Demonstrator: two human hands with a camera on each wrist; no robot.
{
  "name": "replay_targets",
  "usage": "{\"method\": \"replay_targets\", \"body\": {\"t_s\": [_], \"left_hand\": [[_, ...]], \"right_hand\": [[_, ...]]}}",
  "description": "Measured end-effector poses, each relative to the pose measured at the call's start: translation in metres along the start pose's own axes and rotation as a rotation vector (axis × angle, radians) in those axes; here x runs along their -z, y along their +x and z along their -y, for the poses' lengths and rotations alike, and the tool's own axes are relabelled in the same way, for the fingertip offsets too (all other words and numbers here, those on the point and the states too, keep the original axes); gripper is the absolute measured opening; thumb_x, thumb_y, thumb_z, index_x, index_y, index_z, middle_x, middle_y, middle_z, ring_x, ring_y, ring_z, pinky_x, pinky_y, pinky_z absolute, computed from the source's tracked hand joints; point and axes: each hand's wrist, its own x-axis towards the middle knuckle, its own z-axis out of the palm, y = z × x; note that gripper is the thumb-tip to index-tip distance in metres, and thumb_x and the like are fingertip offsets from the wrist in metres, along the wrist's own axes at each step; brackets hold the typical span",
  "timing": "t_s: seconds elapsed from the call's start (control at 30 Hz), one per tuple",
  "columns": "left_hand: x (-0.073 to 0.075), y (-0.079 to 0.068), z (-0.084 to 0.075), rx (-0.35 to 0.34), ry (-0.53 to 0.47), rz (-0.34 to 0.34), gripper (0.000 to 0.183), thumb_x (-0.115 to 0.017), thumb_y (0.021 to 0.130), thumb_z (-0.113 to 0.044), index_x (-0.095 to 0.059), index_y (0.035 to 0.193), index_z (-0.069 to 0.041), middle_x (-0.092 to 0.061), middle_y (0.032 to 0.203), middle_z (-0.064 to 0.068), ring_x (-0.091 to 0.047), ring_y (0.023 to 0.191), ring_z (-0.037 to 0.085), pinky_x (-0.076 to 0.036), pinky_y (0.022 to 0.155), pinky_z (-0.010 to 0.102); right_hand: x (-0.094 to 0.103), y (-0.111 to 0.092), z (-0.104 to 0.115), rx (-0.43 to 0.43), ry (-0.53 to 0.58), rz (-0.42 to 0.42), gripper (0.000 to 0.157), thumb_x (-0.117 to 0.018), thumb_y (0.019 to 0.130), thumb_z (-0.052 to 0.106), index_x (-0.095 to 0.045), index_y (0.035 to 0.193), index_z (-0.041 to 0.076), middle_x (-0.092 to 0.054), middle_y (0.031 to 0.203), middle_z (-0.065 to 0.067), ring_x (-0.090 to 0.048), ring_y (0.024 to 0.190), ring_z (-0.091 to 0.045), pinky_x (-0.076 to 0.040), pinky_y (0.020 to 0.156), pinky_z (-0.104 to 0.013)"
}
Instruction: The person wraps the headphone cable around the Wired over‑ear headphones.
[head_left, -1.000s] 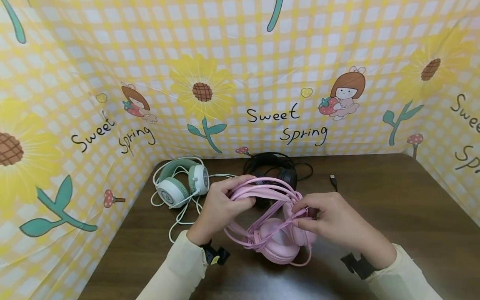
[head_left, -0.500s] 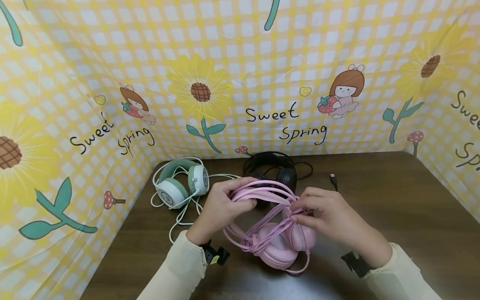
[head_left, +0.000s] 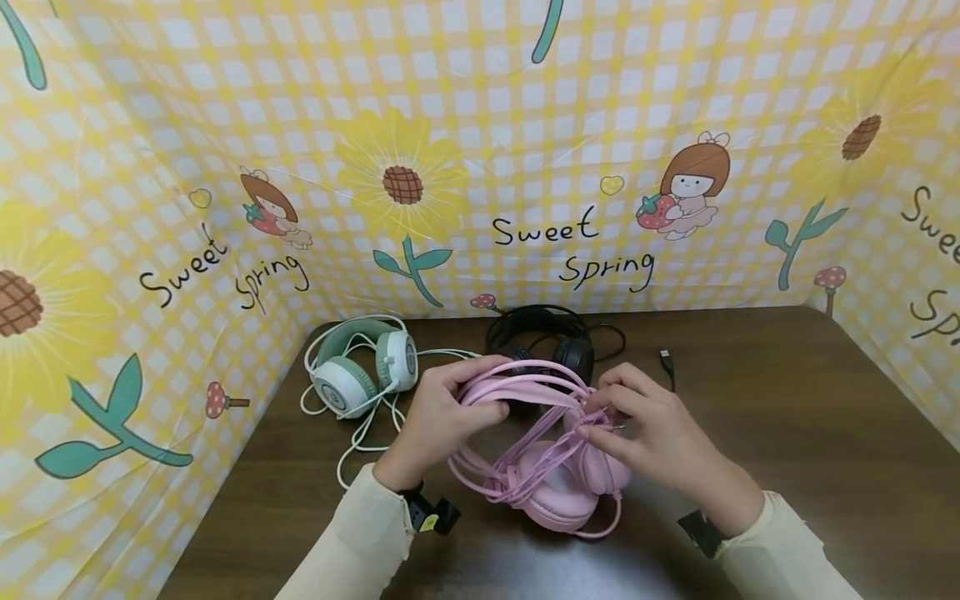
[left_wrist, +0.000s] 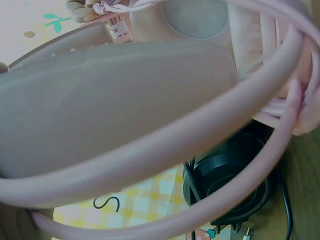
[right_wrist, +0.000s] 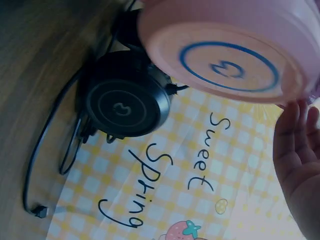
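**Hands on a pink headset**

Headset work fills the middle of the desk (head_left: 787, 400). The left hand (head_left: 438, 417) curls its fingers round the headband of the pink headset (head_left: 555, 483) and grips it, holding the band up over the middle of the desk near the front edge. The right hand (head_left: 645, 429) pinches the pink cable (head_left: 525, 450) between thumb and fingertips just beside the band's right end; loops of that cable hang across the ear cups, which sit low, at or just above the desk top. In the left wrist view the pink band (left_wrist: 125, 115) fills most of the picture, very close and blurred.

Behind the pink headset, toward the back edge, lies a black headset (head_left: 558, 337) with its black cable (head_left: 611, 333) looped beside it and a plug (head_left: 666, 360) lying a little to the right. Near the back left corner lies a green and white headset (head_left: 363, 362), its white cable (head_left: 360, 433) trailing forward over the desk. A yellow checked cloth (head_left: 480, 125) with sunflowers stands round the desk on three sides.
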Motion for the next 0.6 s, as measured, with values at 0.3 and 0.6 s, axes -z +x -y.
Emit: {"method": "replay_targets", "body": {"t_s": [0.3, 0.6], "left_hand": [[0.0043, 0.0003, -0.0003, -0.041, -0.068, 0.036, 0.044, -0.069, 0.074, -0.002, -0.07, 0.117, -0.009, -0.069, 0.102, 0.005, -0.06, 0.081, 0.017, -0.052, 0.066, 0.027], [0.0063, 0.0003, -0.0011, -0.055, -0.085, 0.059, 0.046, -0.069, 0.072, 0.001, -0.069, 0.117, -0.007, -0.068, 0.103, 0.005, -0.06, 0.082, 0.019, -0.052, 0.068, 0.028]], "right_hand": [[-0.0039, 0.0003, -0.0011, -0.069, 0.087, 0.002, 0.041, -0.081, 0.078, 0.014, -0.057, 0.11, 0.014, -0.05, 0.119, 0.003, -0.052, 0.101, -0.012, -0.046, 0.083, -0.023], [-0.0078, -0.0011, -0.0053, -0.263, 0.188, 0.139, 0.066, -0.07, 0.089, 0.015, -0.038, 0.146, 0.022, -0.054, 0.131, 0.002, -0.054, 0.114, -0.016, -0.047, 0.092, -0.04]]}}
